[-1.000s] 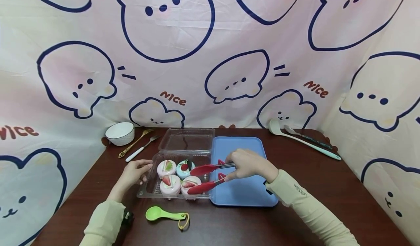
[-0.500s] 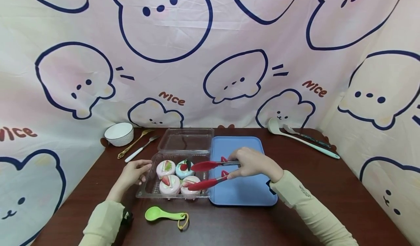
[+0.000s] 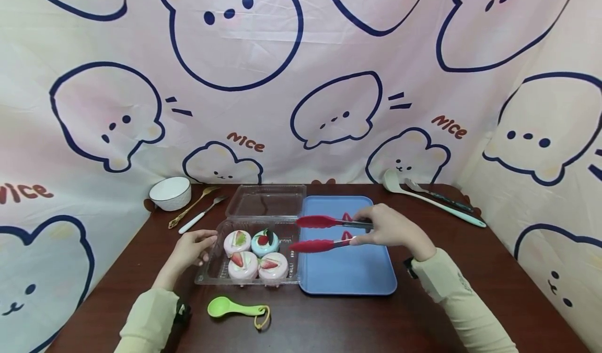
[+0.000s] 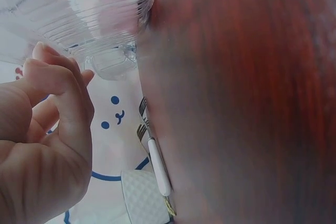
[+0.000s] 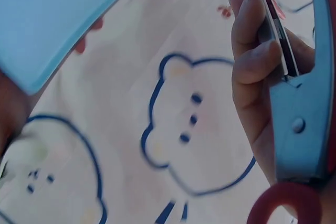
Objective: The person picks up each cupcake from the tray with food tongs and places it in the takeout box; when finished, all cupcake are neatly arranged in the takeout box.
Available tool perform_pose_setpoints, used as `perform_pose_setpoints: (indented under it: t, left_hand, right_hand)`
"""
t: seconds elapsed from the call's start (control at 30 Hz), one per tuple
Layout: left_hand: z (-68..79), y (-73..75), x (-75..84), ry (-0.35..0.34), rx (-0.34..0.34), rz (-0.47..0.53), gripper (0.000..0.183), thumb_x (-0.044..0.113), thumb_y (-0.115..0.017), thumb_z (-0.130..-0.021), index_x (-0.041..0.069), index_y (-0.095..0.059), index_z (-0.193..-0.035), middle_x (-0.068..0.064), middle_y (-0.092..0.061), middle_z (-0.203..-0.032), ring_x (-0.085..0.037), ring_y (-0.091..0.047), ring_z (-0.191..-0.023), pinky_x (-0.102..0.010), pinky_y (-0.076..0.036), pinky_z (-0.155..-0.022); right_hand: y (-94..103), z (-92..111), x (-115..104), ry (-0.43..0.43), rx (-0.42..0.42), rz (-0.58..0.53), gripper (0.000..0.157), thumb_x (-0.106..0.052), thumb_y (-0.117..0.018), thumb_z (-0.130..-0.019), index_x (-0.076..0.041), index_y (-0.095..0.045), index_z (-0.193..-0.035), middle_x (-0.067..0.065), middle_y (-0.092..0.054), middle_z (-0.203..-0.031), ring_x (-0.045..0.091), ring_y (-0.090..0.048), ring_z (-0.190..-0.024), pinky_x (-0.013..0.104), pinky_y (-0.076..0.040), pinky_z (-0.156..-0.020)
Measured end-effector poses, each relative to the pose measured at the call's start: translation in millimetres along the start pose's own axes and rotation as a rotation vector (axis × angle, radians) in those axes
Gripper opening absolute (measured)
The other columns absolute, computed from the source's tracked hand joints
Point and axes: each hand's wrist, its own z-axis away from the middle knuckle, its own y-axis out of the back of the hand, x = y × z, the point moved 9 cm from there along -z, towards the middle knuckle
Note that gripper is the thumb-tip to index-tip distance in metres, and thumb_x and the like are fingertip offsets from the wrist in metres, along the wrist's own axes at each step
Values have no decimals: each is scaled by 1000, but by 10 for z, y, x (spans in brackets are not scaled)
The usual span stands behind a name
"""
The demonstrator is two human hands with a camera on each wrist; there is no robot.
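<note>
My right hand [image 3: 390,227] holds red-tipped tongs [image 3: 320,246], their two arms spread apart with nothing between them. The tips hover over the right edge of the clear plastic container [image 3: 293,269] and the blue tray [image 3: 348,277]. Inside the container sit several toy cupcakes: pink ones [image 3: 243,266] with strawberry pieces and a blue one [image 3: 265,244] topped with a red berry and dark leaf. My left hand [image 3: 190,251] is at the container's left rim, fingers loosely bent; in the left wrist view the fingertips [image 4: 44,53] are right at the plastic wall.
A green measuring spoon [image 3: 235,308] lies in front of the container. Behind left are a white bowl [image 3: 171,193], a gold fork [image 3: 188,209] and a white-handled fork [image 3: 199,217]. A ladle [image 3: 437,204] and a dark-handled utensil [image 3: 439,195] lie at the back right.
My right hand has moved right and slightly back with the tongs, taking the tips away from the cupcakes. The cupcakes and my left hand have stayed in place.
</note>
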Motion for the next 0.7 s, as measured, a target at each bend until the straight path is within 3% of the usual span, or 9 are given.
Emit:
perform_pose_setpoints:
  t: [0.33, 0.57, 0.7]
  left_hand:
    - [-10, -3, 1, 8, 2, -12, 36, 15, -49, -94, -5, -50, -124, -7, -54, -75, -12, -50, -48, -27, -45, -44]
    - [-21, -2, 2, -5, 2, -18, 37, 15, -49, -93, -6, -49, -124, -8, -55, -78, -12, -51, -49, -27, -45, -44]
    - [-24, 10, -2, -13, 7, -32, 37, 14, -49, -93, -6, -49, -124, -8, -56, -78, -12, -51, -49, -28, -45, -44]
  right_hand:
    - [365, 587, 806, -207, 113, -47, 53, -49, -72, -71, -5, -66, -101, -3, -58, -76, 18, -49, -68, 29, -40, -54]
    - [429, 1045, 1385, -360, 183, -36, 58, -49, -72, -71, -4, -63, -107, 4, -61, -82, 20, -49, -72, 31, -40, -56]
    - [420, 1248, 1660, -426, 209, -6, 65, -47, -71, -73, 2, -58, -114, 13, -62, -91, 22, -50, -76, 32, -42, -58]
